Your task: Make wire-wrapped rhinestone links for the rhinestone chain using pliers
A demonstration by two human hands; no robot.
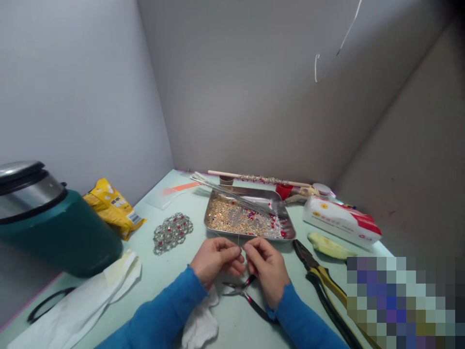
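My left hand [219, 259] and my right hand [267, 264] meet fingertip to fingertip at the near edge of a metal tray [250, 237]. Both are closed in a pinch on a thin wire [239, 239], whose end rises between them; any bead on it is too small to make out. Gold, red and clear beads [232, 218] fill the tray, and a bundle of straight wires [225, 190] lies across it. Below my hands are small pliers [238, 289] with dark handles, partly covered by my right hand. To the left lies a beaded wire piece [172, 232] with red beads.
Large pliers [319, 281] and a pale green peeled piece [331, 246] lie to the right, near a tissue pack [341, 220]. At left are a green flask [54, 232], a yellow packet [114, 208] and white tissue [83, 305]. A beaded stick [261, 179] lies behind the tray.
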